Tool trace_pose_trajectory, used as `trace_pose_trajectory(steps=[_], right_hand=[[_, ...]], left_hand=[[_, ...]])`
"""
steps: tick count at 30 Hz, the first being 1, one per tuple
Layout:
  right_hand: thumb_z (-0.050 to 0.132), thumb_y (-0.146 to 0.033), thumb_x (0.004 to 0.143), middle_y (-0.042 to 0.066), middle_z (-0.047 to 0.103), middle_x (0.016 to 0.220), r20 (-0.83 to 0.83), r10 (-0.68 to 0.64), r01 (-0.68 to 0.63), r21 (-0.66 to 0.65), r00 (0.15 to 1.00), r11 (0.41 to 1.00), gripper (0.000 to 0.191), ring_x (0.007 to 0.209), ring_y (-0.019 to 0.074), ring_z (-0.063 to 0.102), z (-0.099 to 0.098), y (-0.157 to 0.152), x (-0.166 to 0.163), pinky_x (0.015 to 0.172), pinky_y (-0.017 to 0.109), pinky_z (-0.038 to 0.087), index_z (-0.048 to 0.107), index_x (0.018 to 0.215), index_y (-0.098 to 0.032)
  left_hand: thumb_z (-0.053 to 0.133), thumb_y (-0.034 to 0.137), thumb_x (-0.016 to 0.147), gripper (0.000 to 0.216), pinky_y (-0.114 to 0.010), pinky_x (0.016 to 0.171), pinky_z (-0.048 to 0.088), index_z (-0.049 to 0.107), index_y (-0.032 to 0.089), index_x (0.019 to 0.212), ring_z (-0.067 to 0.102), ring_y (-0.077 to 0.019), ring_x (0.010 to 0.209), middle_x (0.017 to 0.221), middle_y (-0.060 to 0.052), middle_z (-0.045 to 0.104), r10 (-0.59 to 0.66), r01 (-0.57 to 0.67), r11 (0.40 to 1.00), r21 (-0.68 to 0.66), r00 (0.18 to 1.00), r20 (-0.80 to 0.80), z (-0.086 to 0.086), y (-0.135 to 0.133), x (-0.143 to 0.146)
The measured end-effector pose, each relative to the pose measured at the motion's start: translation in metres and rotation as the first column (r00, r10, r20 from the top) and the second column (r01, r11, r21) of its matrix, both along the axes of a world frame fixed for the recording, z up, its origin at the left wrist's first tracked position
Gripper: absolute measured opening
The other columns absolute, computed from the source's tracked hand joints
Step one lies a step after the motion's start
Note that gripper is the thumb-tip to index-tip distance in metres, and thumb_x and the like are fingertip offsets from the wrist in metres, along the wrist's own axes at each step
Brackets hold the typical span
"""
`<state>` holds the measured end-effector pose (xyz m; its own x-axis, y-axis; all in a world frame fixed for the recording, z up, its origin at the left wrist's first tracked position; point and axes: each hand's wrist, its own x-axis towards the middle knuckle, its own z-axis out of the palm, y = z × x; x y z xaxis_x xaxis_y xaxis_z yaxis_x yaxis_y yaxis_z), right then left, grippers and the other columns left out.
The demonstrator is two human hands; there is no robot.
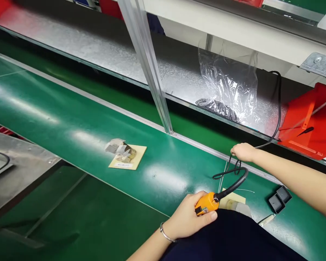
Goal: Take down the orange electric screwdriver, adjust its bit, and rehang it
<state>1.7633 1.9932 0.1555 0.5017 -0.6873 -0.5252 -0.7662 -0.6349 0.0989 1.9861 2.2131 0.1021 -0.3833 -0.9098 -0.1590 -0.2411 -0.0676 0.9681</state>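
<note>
- Left hand [186, 217] is wrapped around an orange tool [207, 204], thumb laid along its side, held low over the near edge of the green belt [70, 116].
- Right hand [243, 151] is closed on the black cord [230, 181] that runs out of the tool; the cord loops once on the belt between the two hands, then climbs past the right hand toward the red bin [309, 123].
- Progress, as a judgement: tool is picked up and the cord is being sorted out, but the tool tip is hidden by the hand and touches no part, so any work with it looks not yet started.
- Just right of the tool lie a tan card [235, 197] and a pale piece [240, 207] partly hidden by the dark lap; thin wires [241, 189] lie just beyond the card.
- Farther right of the tool sit two small black trays [279, 199], side by side, touching.
- Well left of the tool, a second tan card [130, 159] carries a crumpled grey wrapped part [119, 148], untouched.
- Behind the tool: a metal post [152, 72] rising from the belt rail, a speckled metal shelf [84, 47], and a clear plastic bag [228, 87] on it holding something dark.
- Far left of the tool, a grey metal tabletop [21, 163] sits lower than the belt, green floor beneath.
</note>
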Motion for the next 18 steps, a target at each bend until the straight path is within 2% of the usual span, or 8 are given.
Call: trace_pose_trajectory(steps=[2,3,5,6,8,11,15,18], right_hand=[[0.046,-0.019,0.094,0.009,0.069,0.099,0.21,0.0,0.002,-0.012,0.978,1.0,0.024,0.089,0.0193,0.064,0.031,0.018,-0.005,0.083,0.03,0.049,0.07,0.096,-0.016],[0.043,-0.024,0.098,0.008,0.068,0.101,0.362,-0.004,0.012,-0.018,0.932,1.0,0.027,0.091,0.0181,0.063,0.049,0.03,-0.01,0.084,0.029,0.049,0.069,0.099,-0.016],[0.041,-0.033,0.101,0.006,0.066,0.095,0.648,0.001,0.027,-0.033,0.761,0.999,0.031,0.085,0.0156,0.062,0.087,0.063,-0.024,0.08,0.026,0.05,0.067,0.102,-0.016],[0.041,-0.034,0.102,0.004,0.065,0.092,0.732,0.02,0.022,-0.047,0.681,0.999,0.03,0.08,0.014,0.061,0.104,0.082,-0.032,0.076,0.025,0.05,0.066,0.106,-0.018],[0.039,-0.03,0.102,0.002,0.063,0.092,0.799,0.041,0.019,-0.065,0.6,0.998,0.03,0.079,0.0121,0.06,0.129,0.124,-0.049,0.071,0.022,0.05,0.061,0.122,-0.024],[0.041,-0.026,0.102,0.001,0.064,0.098,0.805,-0.029,0.072,-0.016,0.593,0.997,0.037,0.087,0.0125,0.061,0.14,0.182,-0.071,0.073,0.021,0.05,0.046,0.138,-0.033],[0.045,-0.025,0.1,0.001,0.063,0.093,0.801,-0.189,0.189,0.096,0.569,0.977,0.014,0.079,0.0129,0.061,0.131,0.23,-0.081,0.068,0.023,0.052,0.054,0.111,-0.027],[0.043,-0.019,0.099,0.001,0.061,0.089,0.842,-0.091,0.168,0.001,0.532,0.986,0.01,0.075,0.0122,0.06,0.129,0.245,-0.077,0.066,0.023,0.052,0.051,0.103,-0.023]], left_hand=[[0.064,0.055,0.082,0.043,-0.022,0.056,0.027,0.055,0.013,0.085,0.036,-0.0093,0.061,0.069,0.003,0.044,0.025,-0.026,1.0,0.015,1.0,0.008,0.0,0.001,0.004],[0.064,0.056,0.082,0.044,-0.023,0.056,0.027,0.054,0.013,0.085,0.035,-0.0094,0.061,0.069,0.003,0.044,0.029,-0.029,0.999,0.031,1.0,0.001,0.002,0.0,0.004],[0.064,0.055,0.083,0.043,-0.022,0.056,0.027,0.052,0.013,0.085,0.034,-0.0093,0.062,0.07,0.003,0.043,0.018,-0.015,0.998,0.068,0.999,-0.038,0.008,-0.003,0.0],[0.064,0.054,0.083,0.043,-0.022,0.056,0.028,0.051,0.013,0.085,0.034,-0.0092,0.062,0.07,0.003,0.042,0.005,0.001,0.997,0.08,0.998,-0.064,0.013,-0.005,-0.003],[0.064,0.05,0.084,0.04,-0.022,0.057,0.03,0.05,0.013,0.086,0.033,-0.0088,0.063,0.072,0.003,0.041,-0.021,0.031,0.996,0.083,0.992,-0.128,0.028,-0.012,-0.013],[0.067,0.04,0.084,0.033,-0.021,0.059,0.034,0.049,0.012,0.09,0.037,-0.008,0.064,0.074,0.003,0.043,-0.061,0.081,0.994,0.067,0.963,-0.264,0.059,-0.021,-0.032],[0.071,0.028,0.081,0.037,-0.02,0.054,0.039,0.047,0.013,0.105,0.045,-0.0051,0.058,0.091,-0.003,0.056,-0.174,0.227,0.972,0.062,0.87,-0.462,0.108,-0.025,-0.057],[0.074,0.023,0.078,0.039,-0.018,0.053,0.042,0.048,0.015,0.105,0.048,-0.0043,0.057,0.093,-0.003,0.058,-0.208,0.285,0.956,0.063,0.816,-0.539,0.135,-0.023,-0.073]])
